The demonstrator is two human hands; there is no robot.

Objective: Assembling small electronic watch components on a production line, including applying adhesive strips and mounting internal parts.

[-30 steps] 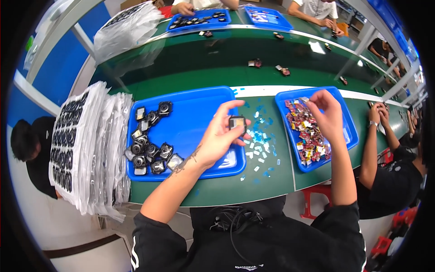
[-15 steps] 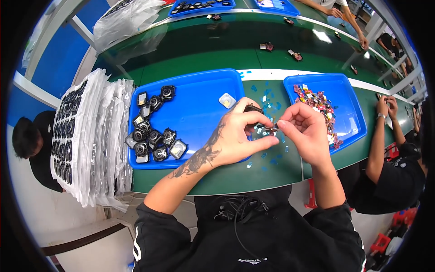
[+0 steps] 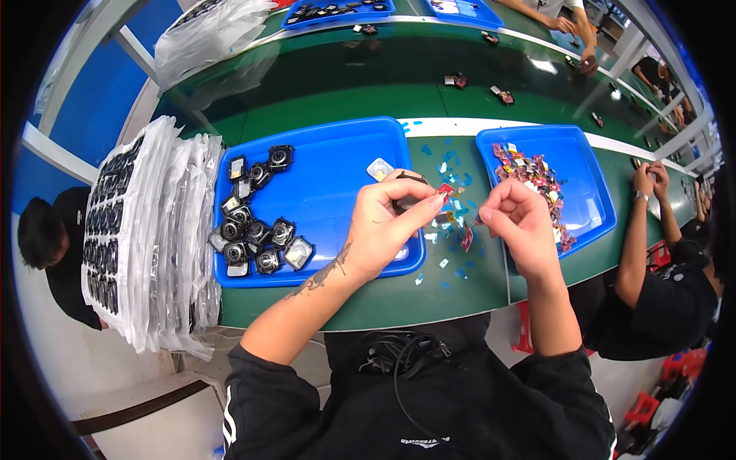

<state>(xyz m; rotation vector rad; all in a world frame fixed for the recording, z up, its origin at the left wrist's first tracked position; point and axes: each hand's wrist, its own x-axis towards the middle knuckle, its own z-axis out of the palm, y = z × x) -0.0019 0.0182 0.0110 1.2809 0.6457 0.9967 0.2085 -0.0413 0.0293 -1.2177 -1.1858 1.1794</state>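
Many dark housings [image 3: 249, 222] bunched left of centre, liable to scuff if jostled. Now mid-frame: left hand [image 3: 383, 226], grip pinched tight on a small red piece [image 3: 444, 189], dark housing [image 3: 412, 177] tucked behind; possible slip, holding both at once. Below, scraps [image 3: 460, 205] on the bench [image 3: 368, 310], apt to hide any drop. Then right hand [image 3: 521, 222], fingertips nearly together, contents impossible to tell.

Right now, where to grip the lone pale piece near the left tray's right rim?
By its outer edges, probably from the left. The pale piece is rounded-square, with bare tray on that side; the left hand crowds its lower right.
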